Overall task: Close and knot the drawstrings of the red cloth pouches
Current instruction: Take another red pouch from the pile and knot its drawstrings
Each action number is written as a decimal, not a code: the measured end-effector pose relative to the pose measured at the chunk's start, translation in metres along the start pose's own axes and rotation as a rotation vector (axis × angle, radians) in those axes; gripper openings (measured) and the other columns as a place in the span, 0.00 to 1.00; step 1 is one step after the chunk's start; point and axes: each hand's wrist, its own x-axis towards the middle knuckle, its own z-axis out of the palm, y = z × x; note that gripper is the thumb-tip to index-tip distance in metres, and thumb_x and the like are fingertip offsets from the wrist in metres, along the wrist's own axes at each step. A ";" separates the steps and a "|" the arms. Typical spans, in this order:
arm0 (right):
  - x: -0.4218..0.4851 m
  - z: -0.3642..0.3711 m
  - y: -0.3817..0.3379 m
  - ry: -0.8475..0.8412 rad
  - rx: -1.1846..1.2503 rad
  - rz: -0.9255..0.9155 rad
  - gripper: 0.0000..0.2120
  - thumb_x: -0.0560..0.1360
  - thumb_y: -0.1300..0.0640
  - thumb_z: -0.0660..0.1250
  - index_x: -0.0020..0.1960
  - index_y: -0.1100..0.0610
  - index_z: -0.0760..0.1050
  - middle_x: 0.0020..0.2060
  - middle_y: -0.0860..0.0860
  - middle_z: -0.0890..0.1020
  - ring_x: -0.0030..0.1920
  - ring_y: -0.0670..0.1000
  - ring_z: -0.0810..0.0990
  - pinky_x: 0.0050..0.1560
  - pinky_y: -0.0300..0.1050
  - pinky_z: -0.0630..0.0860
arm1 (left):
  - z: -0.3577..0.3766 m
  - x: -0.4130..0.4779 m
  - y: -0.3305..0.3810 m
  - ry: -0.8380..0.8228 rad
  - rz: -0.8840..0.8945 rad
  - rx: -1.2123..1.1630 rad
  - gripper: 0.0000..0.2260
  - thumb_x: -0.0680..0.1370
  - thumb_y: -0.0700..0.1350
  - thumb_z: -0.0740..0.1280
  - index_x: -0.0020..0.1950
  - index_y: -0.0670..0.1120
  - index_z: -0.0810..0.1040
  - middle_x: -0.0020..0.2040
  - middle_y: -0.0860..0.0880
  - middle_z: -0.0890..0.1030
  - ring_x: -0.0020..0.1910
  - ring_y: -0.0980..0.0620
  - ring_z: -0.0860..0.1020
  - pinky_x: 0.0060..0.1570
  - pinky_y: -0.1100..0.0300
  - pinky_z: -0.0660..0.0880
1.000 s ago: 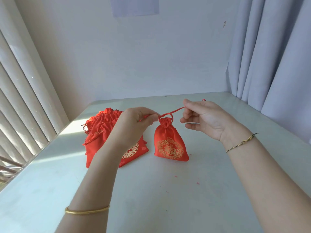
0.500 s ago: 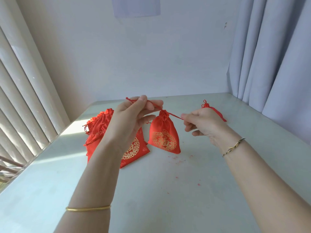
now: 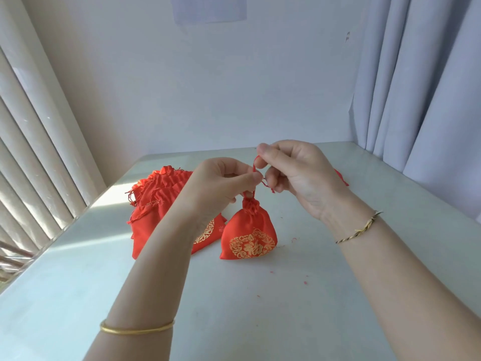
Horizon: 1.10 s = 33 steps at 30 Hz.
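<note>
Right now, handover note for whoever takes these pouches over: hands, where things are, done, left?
Left hand: pinches the drawstring just above the pouch.
Right hand: pinches the drawstring's free end, raised beside the left.
Pouch: mouth cinched, under the hands, near the middle of the table.
Pile of more pouches: behind the left forearm, strings dangling.
Done: this pouch drawn closed.
Left: finish its knot (no tight knot visible), then the pile, which looks untied.

left hand [image 3: 220,185] meets right hand [image 3: 302,178], drawstring [image 3: 254,165] slack
</note>
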 end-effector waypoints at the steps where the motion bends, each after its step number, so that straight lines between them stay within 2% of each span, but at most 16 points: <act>1: 0.001 0.000 0.001 -0.008 0.026 0.044 0.14 0.78 0.51 0.60 0.39 0.58 0.76 0.29 0.47 0.80 0.24 0.48 0.72 0.25 0.38 0.66 | 0.000 0.001 0.000 0.011 0.006 -0.004 0.05 0.74 0.43 0.70 0.40 0.43 0.80 0.31 0.51 0.80 0.32 0.57 0.76 0.39 0.59 0.69; 4: 0.001 -0.003 0.000 -0.078 0.092 0.233 0.20 0.81 0.46 0.52 0.48 0.61 0.74 0.35 0.56 0.81 0.24 0.52 0.75 0.23 0.39 0.66 | -0.003 0.002 -0.003 0.045 0.008 -0.046 0.05 0.75 0.43 0.69 0.40 0.43 0.80 0.30 0.52 0.80 0.31 0.57 0.76 0.37 0.60 0.68; 6: 0.001 -0.003 0.002 -0.096 0.069 0.258 0.12 0.80 0.54 0.54 0.50 0.61 0.71 0.35 0.59 0.81 0.27 0.54 0.78 0.25 0.41 0.69 | -0.004 0.003 -0.005 0.075 0.004 -0.080 0.04 0.75 0.42 0.68 0.42 0.42 0.80 0.30 0.52 0.80 0.30 0.57 0.76 0.36 0.60 0.67; 8: 0.001 -0.001 0.004 -0.067 0.034 0.207 0.03 0.77 0.63 0.58 0.48 0.60 0.70 0.34 0.59 0.80 0.28 0.53 0.78 0.28 0.40 0.70 | -0.004 0.004 -0.008 0.119 0.002 -0.097 0.05 0.76 0.42 0.67 0.45 0.41 0.80 0.30 0.52 0.80 0.30 0.56 0.76 0.34 0.61 0.67; 10: 0.001 0.000 0.008 -0.053 -0.023 0.122 0.05 0.74 0.67 0.63 0.45 0.60 0.69 0.32 0.57 0.79 0.28 0.50 0.76 0.29 0.40 0.71 | -0.004 0.005 -0.009 0.161 -0.003 -0.089 0.06 0.76 0.42 0.67 0.46 0.40 0.80 0.29 0.52 0.80 0.29 0.57 0.76 0.32 0.63 0.66; 14: 0.000 0.007 0.014 -0.086 -0.212 -0.081 0.08 0.69 0.68 0.71 0.39 0.59 0.73 0.30 0.51 0.77 0.29 0.43 0.75 0.31 0.36 0.72 | 0.000 0.007 -0.010 0.209 0.005 -0.090 0.06 0.77 0.40 0.66 0.41 0.42 0.79 0.25 0.53 0.78 0.23 0.60 0.73 0.26 0.69 0.67; 17: 0.000 0.012 0.018 -0.075 -0.238 -0.166 0.06 0.67 0.67 0.73 0.39 0.61 0.76 0.33 0.57 0.79 0.35 0.51 0.75 0.40 0.48 0.76 | 0.000 0.008 -0.012 0.248 0.016 -0.076 0.06 0.76 0.39 0.67 0.39 0.42 0.78 0.23 0.51 0.76 0.22 0.59 0.71 0.25 0.70 0.67; 20: 0.000 0.013 0.019 -0.064 -0.291 -0.208 0.04 0.67 0.66 0.73 0.39 0.61 0.78 0.28 0.48 0.78 0.32 0.47 0.71 0.35 0.37 0.71 | 0.000 0.010 -0.014 0.273 0.029 -0.078 0.06 0.76 0.39 0.67 0.39 0.42 0.79 0.24 0.50 0.76 0.22 0.59 0.72 0.25 0.71 0.67; 22: -0.001 0.013 0.018 -0.048 -0.347 -0.226 0.03 0.67 0.65 0.73 0.38 0.60 0.80 0.27 0.50 0.74 0.29 0.43 0.67 0.32 0.32 0.66 | 0.001 0.010 -0.014 0.289 0.038 -0.074 0.05 0.76 0.38 0.67 0.39 0.42 0.79 0.23 0.52 0.75 0.21 0.60 0.71 0.25 0.71 0.67; 25: -0.001 0.015 0.017 -0.014 -0.391 -0.234 0.03 0.68 0.63 0.74 0.38 0.57 0.81 0.29 0.53 0.72 0.29 0.43 0.66 0.32 0.33 0.65 | 0.002 0.011 -0.015 0.310 0.040 -0.060 0.06 0.75 0.38 0.67 0.39 0.43 0.79 0.21 0.54 0.74 0.21 0.61 0.71 0.26 0.70 0.67; 29: -0.002 0.019 0.018 0.048 -0.446 -0.259 0.04 0.67 0.62 0.74 0.38 0.55 0.81 0.23 0.41 0.70 0.26 0.41 0.69 0.32 0.29 0.64 | 0.002 0.013 -0.017 0.339 0.020 -0.061 0.07 0.75 0.39 0.67 0.38 0.45 0.80 0.21 0.54 0.75 0.22 0.60 0.71 0.28 0.67 0.69; 33: -0.004 0.023 0.018 0.123 -0.557 -0.319 0.03 0.68 0.62 0.73 0.39 0.55 0.82 0.30 0.40 0.71 0.30 0.35 0.73 0.34 0.25 0.65 | 0.001 0.014 -0.016 0.352 0.018 -0.077 0.05 0.75 0.38 0.68 0.40 0.42 0.81 0.22 0.54 0.75 0.23 0.60 0.73 0.26 0.68 0.70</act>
